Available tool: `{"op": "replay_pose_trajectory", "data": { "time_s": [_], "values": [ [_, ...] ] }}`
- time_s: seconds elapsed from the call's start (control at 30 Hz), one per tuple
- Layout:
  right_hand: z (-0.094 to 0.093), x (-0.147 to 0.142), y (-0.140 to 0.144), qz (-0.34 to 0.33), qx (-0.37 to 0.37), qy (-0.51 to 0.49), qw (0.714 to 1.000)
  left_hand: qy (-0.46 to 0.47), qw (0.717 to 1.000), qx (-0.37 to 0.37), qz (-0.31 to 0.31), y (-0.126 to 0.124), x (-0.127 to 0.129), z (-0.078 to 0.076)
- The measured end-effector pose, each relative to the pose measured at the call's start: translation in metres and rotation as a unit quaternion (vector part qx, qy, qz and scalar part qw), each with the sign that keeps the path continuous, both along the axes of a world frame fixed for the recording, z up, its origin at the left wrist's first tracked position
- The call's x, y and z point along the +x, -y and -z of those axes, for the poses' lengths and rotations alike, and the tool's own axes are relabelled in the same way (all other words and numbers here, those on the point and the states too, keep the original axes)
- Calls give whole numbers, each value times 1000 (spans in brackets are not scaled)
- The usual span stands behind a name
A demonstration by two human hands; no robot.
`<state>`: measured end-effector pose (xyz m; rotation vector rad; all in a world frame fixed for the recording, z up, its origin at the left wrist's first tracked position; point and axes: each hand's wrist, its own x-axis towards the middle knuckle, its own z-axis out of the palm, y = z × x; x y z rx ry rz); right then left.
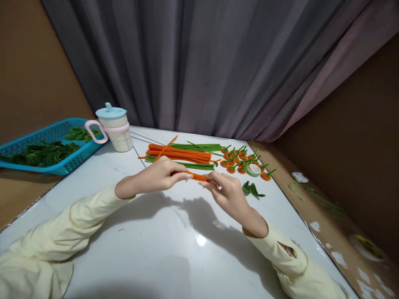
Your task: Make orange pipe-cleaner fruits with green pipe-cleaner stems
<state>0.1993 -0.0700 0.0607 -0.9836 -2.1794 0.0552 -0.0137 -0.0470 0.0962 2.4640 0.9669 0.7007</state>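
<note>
Between my hands is a coiled orange pipe cleaner [200, 177], held level above the white table [140, 249]. My left hand [158, 175] pinches its left end with thumb and fingers. Its right end sits in the fingertips of my right hand [229, 193]. Just beyond lie a bundle of straight orange pipe cleaners [181, 154] and green pipe cleaners [199, 166]. To the right stand several small orange pieces with green stems [231, 168], made of pipe cleaner. Curled green pieces [253, 189] lie near my right hand.
A roll of green tape [253, 170] rests among the orange pieces. On the left are a cup with a blue lid and pink handle [120, 133] and a blue basket [67, 166] holding green curled pieces [43, 153]. A grey curtain [199, 70] hangs behind the table. White scraps [338, 258] lie at right.
</note>
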Motion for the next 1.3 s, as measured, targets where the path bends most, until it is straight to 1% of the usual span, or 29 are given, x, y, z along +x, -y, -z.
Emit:
{"op": "replay_pose_trajectory", "data": {
  "time_s": [0.07, 0.1, 0.17, 0.23, 0.3, 0.37, 0.43, 0.5, 0.57, 0.7, 0.8, 0.9, 1.0, 1.07, 1.13, 1.2, 1.3],
  "values": [
    [1, 0, -1, -7, 10, 28, 1000, -13, 1000, 5, 4, 0, 0, 1],
    [1, 0, -2, -9, 29, 46, 998, -19, 1000, -15, 2, 0, 0, 0],
    [1, -1, -3, -3, 89, 88, 992, -28, 996, -88, -9, 0, 0, -1],
    [0, -1, -3, 12, 160, 134, 978, -30, 985, -166, -23, 0, 0, -2],
    [-1, -2, -2, 23, 210, 175, 961, -28, 976, -213, -29, 1, 0, -2],
    [-3, -2, -1, 23, 234, 202, 951, -27, 974, -224, -23, 2, 0, -2],
    [-3, -2, 0, 16, 241, 218, 946, -26, 976, -215, -15, 3, 1, 0],
    [-1, -1, 1, 7, 236, 225, 946, -23, 981, -192, -13, 5, 3, 2],
    [2, -1, 3, -7, 213, 224, 951, -20, 985, -171, -7, 6, 5, 5],
    [8, -1, 4, -43, 150, 202, 967, -16, 988, -153, 17, 6, 8, 9],
    [12, -1, 3, -57, 133, 179, 973, -18, 990, -138, 17, 6, 9, 9],
    [14, -1, 1, -57, 118, 143, 981, -9, 987, -159, 18, 6, 8, 6],
    [15, 1, -1, -36, 114, 124, 985, 58, 968, -244, 18, 7, 6, -2],
    [14, 2, -2, -26, 117, 111, 987, 115, 945, -307, 8, 7, 6, -6],
    [14, 2, -4, -25, 113, 83, 990, 164, 922, -350, 1, 6, 5, -7],
    [12, 2, -5, -25, 100, 42, 994, 209, 911, -355, 12, 4, 5, -3],
    [7, -1, -4, -34, 61, -29, 997, 294, 899, -322, 43, -1, 7, 9]
  ]
}}
